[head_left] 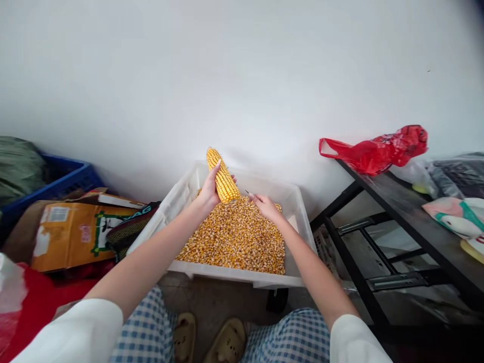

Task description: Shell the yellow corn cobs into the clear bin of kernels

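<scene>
My left hand point(212, 187) is wrapped round an ear of corn point(223, 176), full of yellow kernels. The ear is tilted, its narrower end up and to the left. To its right, my right hand point(263, 205) pinches a thin pointed tool point(247, 192); only its slim dark tip shows, aimed toward the ear but apart from it. Under both hands, loose corn kernels point(234, 239) fill much of a whitish plastic bin point(302, 217).
At right stands a black metal-framed table point(401, 201) with a red plastic bag point(381, 148) on its corner. Left of the bin lie an orange cardboard box point(71, 242) and a blue crate point(81, 176). A white wall point(242, 75) rises behind. Slippered feet point(227, 340) are below.
</scene>
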{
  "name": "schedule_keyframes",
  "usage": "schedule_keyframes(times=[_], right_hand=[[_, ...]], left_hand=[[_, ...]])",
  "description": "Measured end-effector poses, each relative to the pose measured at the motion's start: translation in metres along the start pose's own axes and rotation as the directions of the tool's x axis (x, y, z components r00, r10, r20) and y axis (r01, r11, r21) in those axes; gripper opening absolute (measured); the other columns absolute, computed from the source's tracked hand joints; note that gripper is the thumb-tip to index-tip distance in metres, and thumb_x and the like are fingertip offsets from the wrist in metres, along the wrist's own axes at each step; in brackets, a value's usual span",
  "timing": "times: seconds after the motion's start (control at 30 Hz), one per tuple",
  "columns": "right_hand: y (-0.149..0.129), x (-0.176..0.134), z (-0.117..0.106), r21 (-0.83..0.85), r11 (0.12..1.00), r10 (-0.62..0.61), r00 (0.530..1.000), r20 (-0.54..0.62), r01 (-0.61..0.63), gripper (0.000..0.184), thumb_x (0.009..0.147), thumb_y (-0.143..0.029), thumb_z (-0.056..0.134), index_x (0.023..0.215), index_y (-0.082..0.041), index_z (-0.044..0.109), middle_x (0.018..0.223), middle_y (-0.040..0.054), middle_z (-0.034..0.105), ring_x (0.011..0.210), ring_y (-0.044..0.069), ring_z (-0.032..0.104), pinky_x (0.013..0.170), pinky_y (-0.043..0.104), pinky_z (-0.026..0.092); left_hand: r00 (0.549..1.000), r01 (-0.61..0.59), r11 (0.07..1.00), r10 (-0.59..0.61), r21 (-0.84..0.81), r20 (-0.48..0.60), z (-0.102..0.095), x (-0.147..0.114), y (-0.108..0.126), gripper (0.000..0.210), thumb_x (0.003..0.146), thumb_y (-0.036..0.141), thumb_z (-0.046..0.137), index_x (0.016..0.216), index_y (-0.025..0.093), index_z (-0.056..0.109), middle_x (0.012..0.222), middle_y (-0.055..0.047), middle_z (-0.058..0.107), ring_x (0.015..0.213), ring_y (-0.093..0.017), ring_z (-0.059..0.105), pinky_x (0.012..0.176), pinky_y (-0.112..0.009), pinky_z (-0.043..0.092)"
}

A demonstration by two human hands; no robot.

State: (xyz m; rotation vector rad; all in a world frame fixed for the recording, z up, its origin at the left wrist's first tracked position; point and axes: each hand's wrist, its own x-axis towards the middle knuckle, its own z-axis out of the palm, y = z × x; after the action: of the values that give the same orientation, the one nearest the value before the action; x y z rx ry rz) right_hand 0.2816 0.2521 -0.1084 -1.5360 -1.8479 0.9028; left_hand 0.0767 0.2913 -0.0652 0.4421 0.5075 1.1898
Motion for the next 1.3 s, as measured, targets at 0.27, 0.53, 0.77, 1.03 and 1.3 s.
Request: schedule_keyframes(times=[0.27, 0.53, 0.77, 1.03, 1.3], right_hand=[[-0.052, -0.032, -0.009, -0.123, 0.947, -0.316, 0.934, -0.168, 0.298, 0.041, 0.088, -0.047, 0.036, 0.094, -0.017, 0.063, 0.072, -0.0004, 0.060, 0.065, 0.011, 0.052, 0.062, 0.020, 0.037], [-0.060, -0.047, 0.002, -0.264, 0.854, -0.485, 0.869, -0.099, 0.448, 0.024, 0.087, -0.032, 0.045, 0.094, -0.019, 0.064, 0.090, 0.0014, 0.067, 0.075, 0.011, 0.059, 0.070, 0.021, 0.039], [-0.058, -0.051, 0.003, -0.215, 0.846, -0.519, 0.846, -0.123, 0.488, 0.021, 0.084, -0.031, 0.050, 0.093, -0.022, 0.067, 0.095, 0.0014, 0.068, 0.084, 0.013, 0.063, 0.080, 0.026, 0.045], [-0.060, -0.052, 0.009, -0.224, 0.852, -0.510, 0.848, -0.144, 0.474, 0.023, 0.085, -0.030, 0.049, 0.094, -0.022, 0.067, 0.094, 0.0026, 0.068, 0.081, 0.014, 0.063, 0.077, 0.027, 0.046], [-0.059, -0.055, 0.011, -0.217, 0.869, -0.472, 0.876, -0.093, 0.445, 0.025, 0.085, -0.034, 0.047, 0.090, -0.021, 0.068, 0.088, 0.0029, 0.069, 0.072, 0.013, 0.062, 0.070, 0.025, 0.044]], left_hand=[[0.997, 0.055, 0.996, -0.059, 0.073, 0.049, -0.002, -0.005, -0.011, 0.037, 0.070, 0.043, 0.062, 0.094, 0.015, 0.055, 0.070, -0.008, 0.064, 0.062, -0.021, 0.064, 0.059, -0.035, 0.053], [0.986, 0.067, 0.995, -0.079, 0.079, 0.148, -0.001, -0.015, -0.007, 0.040, 0.073, 0.044, 0.057, 0.100, 0.015, 0.055, 0.068, -0.007, 0.064, 0.060, -0.021, 0.064, 0.060, -0.036, 0.053], [0.989, 0.057, 0.996, -0.066, 0.062, 0.136, -0.003, -0.015, 0.003, 0.044, 0.074, 0.046, 0.055, 0.103, 0.013, 0.056, 0.069, -0.009, 0.065, 0.059, -0.021, 0.064, 0.060, -0.037, 0.053], [0.996, 0.009, 0.993, -0.018, 0.114, 0.082, -0.008, -0.014, 0.009, 0.049, 0.071, 0.047, 0.057, 0.106, 0.013, 0.056, 0.070, -0.009, 0.065, 0.059, -0.022, 0.064, 0.059, -0.038, 0.052], [0.998, -0.027, 0.982, 0.017, 0.188, 0.055, -0.003, -0.020, 0.009, 0.048, 0.070, 0.047, 0.059, 0.104, 0.014, 0.055, 0.068, -0.008, 0.065, 0.058, -0.023, 0.064, 0.053, -0.035, 0.052]])
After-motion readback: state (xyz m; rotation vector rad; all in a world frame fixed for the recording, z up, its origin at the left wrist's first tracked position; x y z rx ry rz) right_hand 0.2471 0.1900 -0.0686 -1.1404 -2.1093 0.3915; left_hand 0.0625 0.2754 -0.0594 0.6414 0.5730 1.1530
